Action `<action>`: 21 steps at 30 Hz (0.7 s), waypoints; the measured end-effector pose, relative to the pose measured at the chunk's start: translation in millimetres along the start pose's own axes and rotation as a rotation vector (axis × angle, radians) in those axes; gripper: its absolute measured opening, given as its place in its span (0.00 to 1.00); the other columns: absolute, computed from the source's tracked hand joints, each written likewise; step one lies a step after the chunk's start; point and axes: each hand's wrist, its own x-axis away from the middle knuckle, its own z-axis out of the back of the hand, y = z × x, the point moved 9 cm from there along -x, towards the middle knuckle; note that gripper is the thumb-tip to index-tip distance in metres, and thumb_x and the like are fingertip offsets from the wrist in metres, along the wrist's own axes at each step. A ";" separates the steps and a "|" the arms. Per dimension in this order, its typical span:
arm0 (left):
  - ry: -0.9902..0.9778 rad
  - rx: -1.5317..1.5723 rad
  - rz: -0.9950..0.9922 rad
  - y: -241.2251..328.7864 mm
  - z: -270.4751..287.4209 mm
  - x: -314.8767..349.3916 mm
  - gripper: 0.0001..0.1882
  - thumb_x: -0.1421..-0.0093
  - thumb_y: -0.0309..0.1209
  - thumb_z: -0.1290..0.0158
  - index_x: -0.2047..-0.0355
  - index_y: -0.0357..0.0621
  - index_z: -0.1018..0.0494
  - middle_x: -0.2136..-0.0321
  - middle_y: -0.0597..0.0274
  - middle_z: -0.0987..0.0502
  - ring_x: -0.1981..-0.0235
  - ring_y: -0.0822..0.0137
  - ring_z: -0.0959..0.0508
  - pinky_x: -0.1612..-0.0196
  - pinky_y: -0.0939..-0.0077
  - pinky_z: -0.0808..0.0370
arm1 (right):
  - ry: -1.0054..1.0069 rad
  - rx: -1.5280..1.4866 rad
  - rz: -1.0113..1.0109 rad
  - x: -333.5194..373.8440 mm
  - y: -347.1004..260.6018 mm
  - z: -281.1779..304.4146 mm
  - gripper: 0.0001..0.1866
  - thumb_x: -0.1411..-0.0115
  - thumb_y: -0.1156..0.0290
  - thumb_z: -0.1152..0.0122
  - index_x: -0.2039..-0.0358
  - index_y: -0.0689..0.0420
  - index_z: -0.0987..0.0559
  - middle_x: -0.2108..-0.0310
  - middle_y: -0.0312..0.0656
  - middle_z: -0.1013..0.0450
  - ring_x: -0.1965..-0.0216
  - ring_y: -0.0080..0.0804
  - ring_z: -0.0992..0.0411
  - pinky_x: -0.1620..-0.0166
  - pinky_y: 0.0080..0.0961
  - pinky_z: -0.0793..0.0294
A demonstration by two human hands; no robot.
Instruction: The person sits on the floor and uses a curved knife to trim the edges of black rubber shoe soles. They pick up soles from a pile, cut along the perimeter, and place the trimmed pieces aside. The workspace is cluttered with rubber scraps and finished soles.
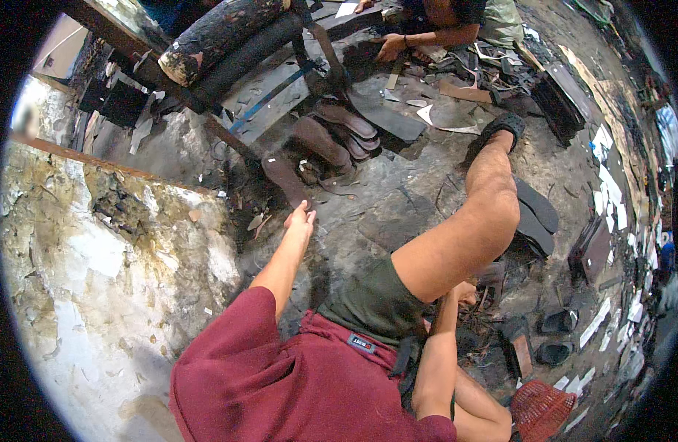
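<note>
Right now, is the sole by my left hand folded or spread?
Spread: the sole shows one long outline with no visible fold; its near end is at your left hand.

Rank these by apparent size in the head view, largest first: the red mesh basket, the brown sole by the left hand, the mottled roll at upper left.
1. Mottled roll
2. Red mesh basket
3. Brown sole by the left hand

Apparent size only; true sizes may differ.

Right hand (466,294) partly hidden; grip unclear
</note>
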 end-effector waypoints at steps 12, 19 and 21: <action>-1.103 -0.159 -0.891 35.7 -141.3 372.3 0.15 0.34 0.18 0.49 0.47 0.33 0.29 0.53 0.51 0.21 0.51 0.63 0.21 0.44 0.68 0.25 | 0.063 -0.819 0.249 104.6 -71.9 194.8 0.18 0.48 0.79 0.26 0.65 0.53 0.29 0.65 0.29 0.35 0.63 0.21 0.35 0.55 0.21 0.35; -1.717 -0.910 -0.267 -118.8 -144.9 535.8 0.27 0.38 0.27 0.40 0.40 0.34 0.32 0.51 0.54 0.21 0.51 0.65 0.22 0.45 0.69 0.25 | -0.105 -1.031 0.328 175.7 -161.9 261.7 0.18 0.48 0.81 0.27 0.67 0.51 0.29 0.66 0.30 0.31 0.64 0.20 0.31 0.57 0.21 0.31; -1.719 -0.994 0.248 -158.9 -134.3 536.0 0.25 0.38 0.28 0.39 0.41 0.34 0.29 0.51 0.58 0.21 0.53 0.71 0.22 0.47 0.74 0.25 | -0.103 -1.079 0.347 179.1 -170.2 267.0 0.17 0.46 0.80 0.28 0.68 0.51 0.29 0.67 0.30 0.30 0.65 0.20 0.31 0.58 0.20 0.31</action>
